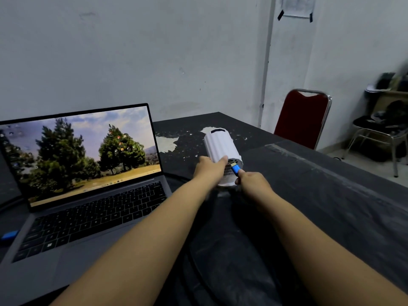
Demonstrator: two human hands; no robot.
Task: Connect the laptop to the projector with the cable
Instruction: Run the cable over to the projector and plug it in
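Pinching a blue cable plug between thumb and forefinger, the right hand holds its metal tip right at the port panel on the near face of the white projector — too small to tell whether the tip has entered a port or only touches the rim. The left hand is closed loosely round the projector's near left edge, thumb on top, bracing it. The projector lies tilted on the black bench, right of the open laptop. A second blue plug sits against the laptop's left side; probably the cable's other end, though whether it is seated cannot be told. The black cable itself is lost against the dark cover.

Risks, as a judgement:
- the plug comes in at an angle — pushed crooked it could jam, scrape the port or bend the tip
- the plug may be the wrong way up; forcing it would damage the socket
- the projector is light-looking and resting on a curved side, so a hard push could roll it if the left hand slackens
- a snagged cable could tug the laptop end loose

Writing: no brand or label readable on projector, plug or laptop. Key legends and desktop icons are too blurred. The paper taped on the wall is illegible.
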